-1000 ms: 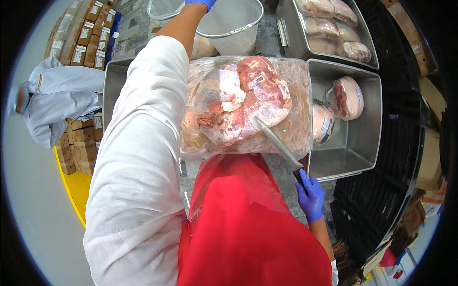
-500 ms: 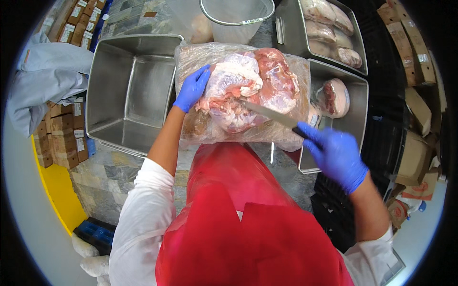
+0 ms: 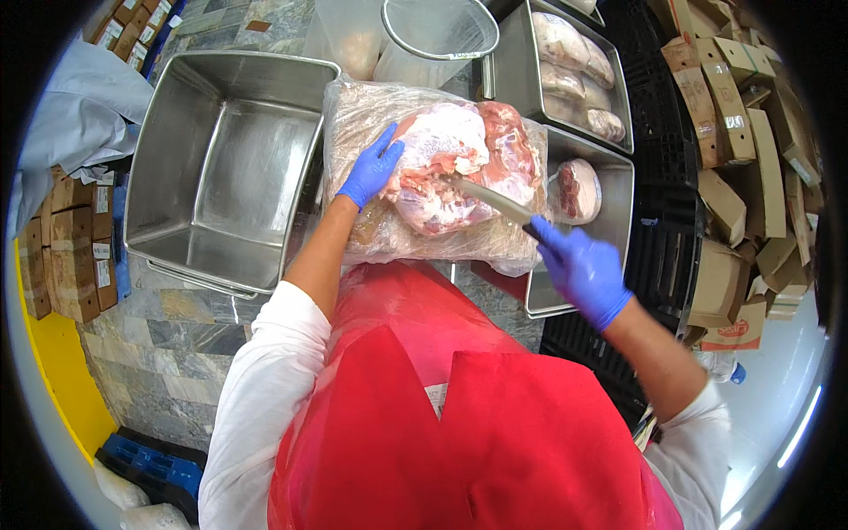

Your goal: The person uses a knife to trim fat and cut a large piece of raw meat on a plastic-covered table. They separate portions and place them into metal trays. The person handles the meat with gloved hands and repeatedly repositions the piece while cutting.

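Observation:
A large piece of raw meat (image 3: 439,141), pink and red with white fat, lies on a plastic-wrapped block (image 3: 362,237) in front of me. My left hand (image 3: 371,170), in a blue glove, lies against the meat's left side with its fingers stretched out. In my right hand (image 3: 583,274), also gloved in blue, is a knife (image 3: 499,203) with a dark handle. Its blade slants up and leftward, and the tip is in the meat's middle, where the cut flesh partly hides it.
A deep steel tub (image 3: 252,168) stands at left. To the right, one steel bin (image 3: 539,115) holds several wrapped meat pieces, and a nearer bin (image 3: 609,212) holds another meat piece (image 3: 579,192). Behind the block is a clear plastic bucket (image 3: 415,71). Black crates (image 3: 667,115) and cardboard boxes (image 3: 724,132) line the right.
The whole view has shifted a little, with the bins now further left. The knife tip stays at the meat's middle; my left hand still lies on its left side.

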